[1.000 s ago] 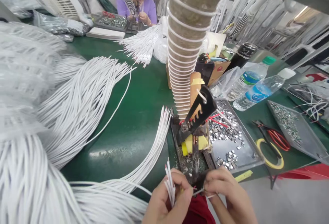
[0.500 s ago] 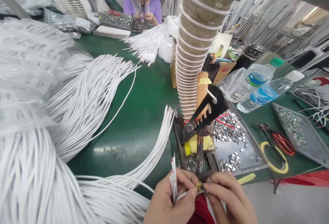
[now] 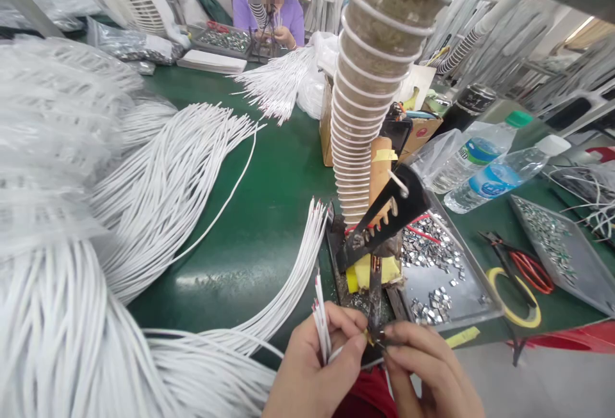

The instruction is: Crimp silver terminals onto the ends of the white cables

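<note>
Where a bare left hand and a bare right hand almost meet

While a thick heap of loose white wires, partly under clear plastic sheeting, fills the left of the green tabletop, a slimmer bundle of red-tipped white wires curves toward the hands, perhaps so that single ends come easily within reach; the left hand grips a few short white wires upright in its curl, seemingly parked there to leave thumb and forefinger free, and those two come together at a tiny yellowish piece; just right of it, an upright dark metal rod ends at the fingertips (touching or not, I cannot tell), in front of a ribbed translucent hose; the right hand has thumb and fingers drawn together there, but whether they hold anything is hidden.

Nearest that hand, a shallow grey tray holds scattered silvery squares, likely kept close for picking; farther right, red-handled black pliers lie partly over a yellow tape ring; a second grey tray holds small greenish-silver pieces.
</note>
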The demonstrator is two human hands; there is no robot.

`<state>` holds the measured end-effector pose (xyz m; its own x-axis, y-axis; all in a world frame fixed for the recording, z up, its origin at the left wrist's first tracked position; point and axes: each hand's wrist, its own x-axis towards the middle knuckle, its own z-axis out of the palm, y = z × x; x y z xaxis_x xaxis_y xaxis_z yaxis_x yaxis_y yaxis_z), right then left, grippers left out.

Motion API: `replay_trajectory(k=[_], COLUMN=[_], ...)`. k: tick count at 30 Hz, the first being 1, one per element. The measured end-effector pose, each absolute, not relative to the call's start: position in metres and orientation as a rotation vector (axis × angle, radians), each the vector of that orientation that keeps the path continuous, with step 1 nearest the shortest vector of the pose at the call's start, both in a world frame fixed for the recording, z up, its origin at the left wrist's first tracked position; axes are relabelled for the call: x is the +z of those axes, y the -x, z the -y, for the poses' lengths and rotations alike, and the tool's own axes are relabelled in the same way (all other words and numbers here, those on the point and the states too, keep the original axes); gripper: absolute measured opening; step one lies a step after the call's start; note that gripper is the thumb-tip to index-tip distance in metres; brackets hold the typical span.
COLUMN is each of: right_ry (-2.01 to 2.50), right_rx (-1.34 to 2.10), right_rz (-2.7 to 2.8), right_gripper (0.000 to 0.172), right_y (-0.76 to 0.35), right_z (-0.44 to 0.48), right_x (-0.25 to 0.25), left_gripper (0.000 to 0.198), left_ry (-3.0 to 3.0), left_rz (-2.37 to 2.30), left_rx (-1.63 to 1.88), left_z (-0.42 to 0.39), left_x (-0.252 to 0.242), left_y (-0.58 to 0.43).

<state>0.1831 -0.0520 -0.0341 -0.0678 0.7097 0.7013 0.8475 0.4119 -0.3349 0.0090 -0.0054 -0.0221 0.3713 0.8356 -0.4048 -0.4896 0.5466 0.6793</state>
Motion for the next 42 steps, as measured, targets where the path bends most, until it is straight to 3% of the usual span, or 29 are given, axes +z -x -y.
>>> replay_trajectory(k=[11,26,33,36,39,42], right_ry=[1.396,1.364,1.307,1.335,1.337,1.349], right_rx=[-0.327,0.046,0.239,0.426,0.537,0.499], right_rz=[1.715,1.640,1.822,1.825,1.871,1.917], right_gripper=[0.012,0.020,0.012,0.006,0.009,0.015], right_y=[-0.166,-0.176,-0.183,-0.184,-0.186,-0.191], right_z=[0.048,0.054,0.055,0.053,0.052,0.052], right_x=[-0.032,-0.030,-0.011,-0.006,-0.006,-0.006], left_gripper=[0.015,0.015,0.008,0.019,0.027,0.020], left_ry=[-0.627,-0.618,-0.937,-1.219,-1.394,-1.427], left_rz=[-0.895,-0.810,-0.769,-0.781,-0.789,-0.825], left_rx=[0.950,0.885,0.745,0.596,0.619,0.692], left_z=[0.006,0.009,0.022,0.024,0.027,0.033], left_x=[-0.013,-0.024,-0.038,-0.047,-0.055,-0.063], left_y=[-0.009,-0.011,-0.012,-0.012,-0.012,-0.011])
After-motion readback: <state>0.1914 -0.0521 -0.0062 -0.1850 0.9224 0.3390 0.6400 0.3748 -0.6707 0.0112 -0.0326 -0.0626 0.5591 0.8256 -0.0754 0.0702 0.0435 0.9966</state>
